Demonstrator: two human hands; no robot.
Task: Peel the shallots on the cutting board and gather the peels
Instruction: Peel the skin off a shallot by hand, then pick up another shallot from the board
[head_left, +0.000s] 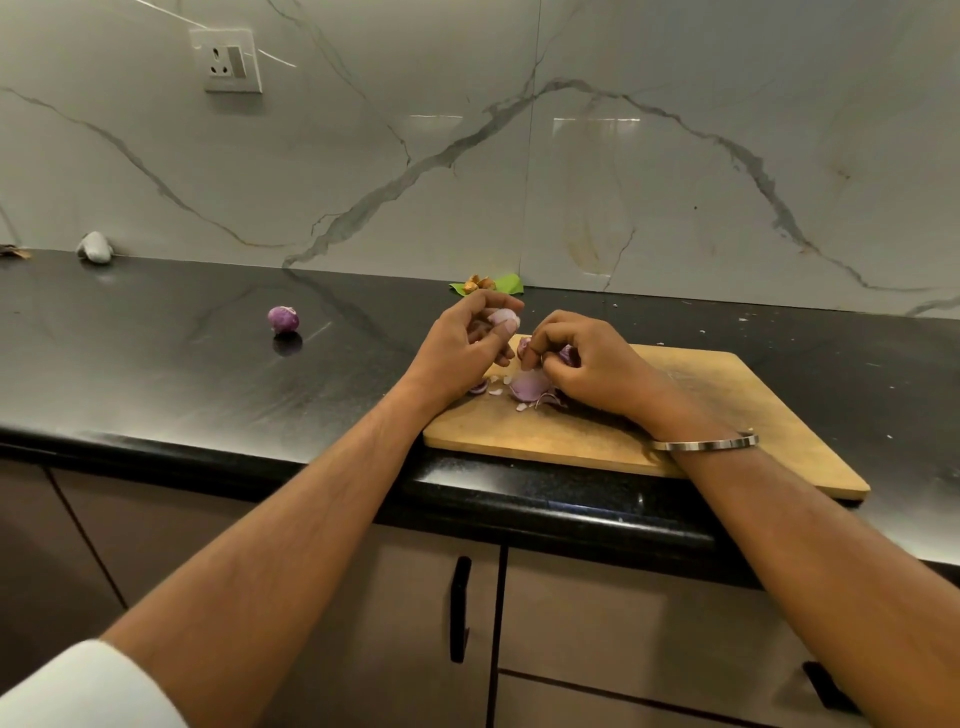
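Observation:
My left hand (470, 340) grips a pale pink shallot (503, 317) just above the far left corner of the wooden cutting board (649, 415). My right hand (582, 364) is over the board's far left part, its fingers curled round purple shallot peel (567, 354). Beneath the two hands a pile of purple peels (530, 387) and small white bits lies on the board. One peeled purple shallot (283, 318) sits alone on the black counter to the left.
The black counter (182, 364) runs along a marble wall. A green leaf with brown skins (485, 284) lies at the wall behind my hands. A grey cloth lump (95, 247) sits far left. The board overhangs the counter's front edge.

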